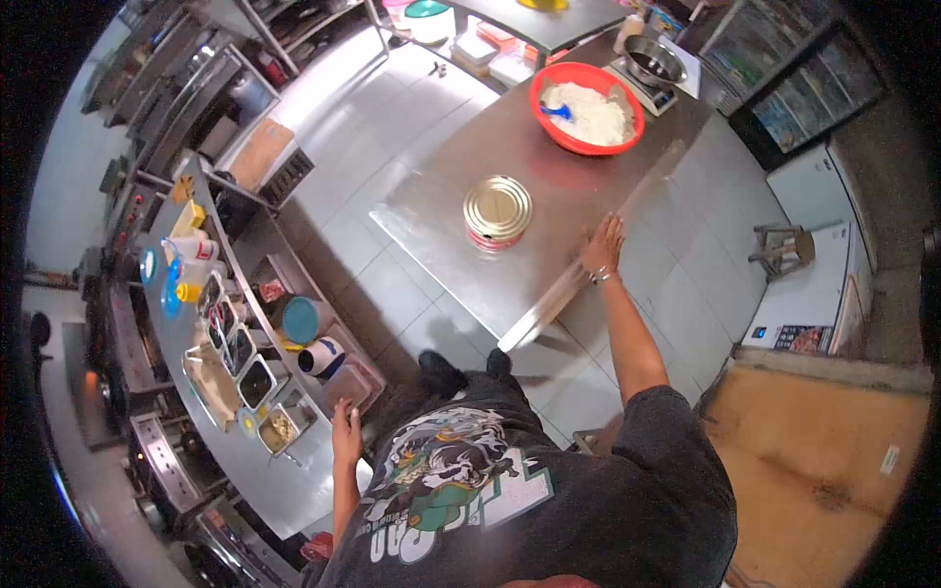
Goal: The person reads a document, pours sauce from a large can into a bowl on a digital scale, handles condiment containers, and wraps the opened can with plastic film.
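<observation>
My right hand [603, 247] rests on the long edge of the steel table [421, 196], fingers stretched out and holding nothing. On that table, a little to the left of the hand, stands a large round tin [498, 208] with a gold-coloured lid. Farther along sits a red basin [588, 147] filled with white grains that look like rice, with a blue scoop [557, 113] in it. My left hand [345, 431] hangs beside the steel counter [309, 475] with its fingers loosely extended and nothing visible in them.
A metal bowl [655, 61] with dark contents stands on a scale [642, 93] at the table's far end. Food containers [260, 380] and bottles [191, 247] line the counter at left. A wooden stool [784, 249] stands at right, near a white chest freezer [809, 284].
</observation>
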{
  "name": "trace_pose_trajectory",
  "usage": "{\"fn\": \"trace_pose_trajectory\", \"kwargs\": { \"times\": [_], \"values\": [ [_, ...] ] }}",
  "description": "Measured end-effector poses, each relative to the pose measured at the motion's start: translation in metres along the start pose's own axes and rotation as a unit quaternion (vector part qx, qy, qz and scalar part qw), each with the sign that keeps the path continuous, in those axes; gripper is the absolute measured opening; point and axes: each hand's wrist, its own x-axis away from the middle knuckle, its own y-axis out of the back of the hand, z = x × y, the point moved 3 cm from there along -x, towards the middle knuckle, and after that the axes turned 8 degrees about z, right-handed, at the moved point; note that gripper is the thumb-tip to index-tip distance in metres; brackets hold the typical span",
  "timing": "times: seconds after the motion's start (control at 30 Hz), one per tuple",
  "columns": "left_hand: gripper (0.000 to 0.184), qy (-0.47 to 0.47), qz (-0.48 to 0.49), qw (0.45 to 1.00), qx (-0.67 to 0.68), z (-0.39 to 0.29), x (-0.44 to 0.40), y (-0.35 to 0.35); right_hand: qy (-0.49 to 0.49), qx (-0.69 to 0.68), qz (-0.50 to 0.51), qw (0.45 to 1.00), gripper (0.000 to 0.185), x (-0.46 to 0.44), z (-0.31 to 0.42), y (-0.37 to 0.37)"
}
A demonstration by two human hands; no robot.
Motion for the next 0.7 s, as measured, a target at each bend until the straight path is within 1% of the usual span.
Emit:
{"fn": "trace_pose_trajectory", "kwargs": {
  "times": [0.07, 0.1, 0.13, 0.17, 0.2, 0.23, 0.27, 0.3, 0.33, 0.37, 0.4, 0.47, 0.5, 0.57, 0.6, 0.63, 0.7],
  "values": [
    [0.040, 0.029, 0.003, 0.999, 0.014, -0.009, 0.006, 0.006, 0.008, 0.071, 0.051, 0.996, 0.084, -0.041, 0.004, -0.001],
    [0.041, 0.047, 0.010, 0.998, 0.028, -0.016, 0.008, 0.008, 0.018, 0.070, 0.056, 0.996, 0.084, -0.059, 0.005, -0.003],
    [0.040, 0.035, 0.004, 0.999, 0.022, -0.026, 0.008, 0.012, -0.011, 0.106, 0.096, 0.990, 0.082, -0.078, 0.003, -0.009],
    [0.040, 0.045, -0.005, 0.999, 0.027, -0.040, 0.007, 0.018, -0.038, 0.143, 0.133, 0.980, 0.080, -0.095, 0.010, -0.013],
    [0.041, 0.057, 0.003, 0.995, 0.084, -0.054, 0.006, 0.024, -0.024, 0.145, 0.135, 0.980, 0.080, -0.112, 0.021, -0.015],
    [0.041, 0.067, 0.010, 0.988, 0.141, -0.059, 0.003, 0.028, -0.078, 0.138, 0.208, 0.965, 0.078, -0.120, 0.031, -0.011],
    [0.042, 0.062, 0.009, 0.989, 0.137, -0.058, -0.006, 0.033, -0.136, 0.131, 0.276, 0.942, 0.077, -0.135, 0.034, -0.015],
    [0.042, 0.065, 0.005, 0.988, 0.143, -0.057, -0.017, 0.038, -0.130, 0.136, 0.275, 0.943, 0.077, -0.152, 0.044, -0.019],
    [0.043, 0.053, 0.011, 0.985, 0.162, -0.065, -0.026, 0.047, -0.046, 0.011, 0.248, 0.968, 0.076, -0.171, 0.051, -0.036],
    [0.043, 0.042, 0.018, 0.983, 0.181, -0.072, -0.038, 0.057, 0.037, -0.114, 0.217, 0.969, 0.074, -0.180, 0.077, -0.038],
    [0.043, 0.046, 0.017, 0.982, 0.185, -0.076, -0.055, 0.068, 0.040, -0.109, 0.220, 0.968, 0.074, -0.195, 0.095, -0.037],
    [0.046, 0.026, 0.039, 0.969, 0.242, -0.081, -0.086, 0.092, 0.180, -0.163, 0.228, 0.943, 0.079, -0.196, 0.170, 0.014],
    [0.046, 0.026, 0.041, 0.969, 0.242, -0.080, -0.107, 0.108, 0.178, -0.162, 0.228, 0.943, 0.079, -0.205, 0.188, 0.015],
    [0.051, 0.001, 0.074, 0.962, 0.263, -0.081, -0.152, 0.140, 0.155, -0.130, 0.327, 0.923, 0.088, -0.222, 0.225, 0.018],
    [0.054, 0.003, 0.085, 0.967, 0.239, -0.081, -0.174, 0.162, 0.105, -0.090, 0.375, 0.917, 0.096, -0.230, 0.245, 0.021],
    [0.054, 0.002, 0.087, 0.968, 0.237, -0.081, -0.189, 0.181, 0.102, -0.092, 0.374, 0.917, 0.096, -0.243, 0.263, 0.013],
    [0.055, -0.016, 0.037, 0.952, 0.304, -0.080, -0.222, 0.217, 0.010, 0.050, 0.376, 0.925, 0.109, -0.287, 0.258, -0.035]
  ]
}}
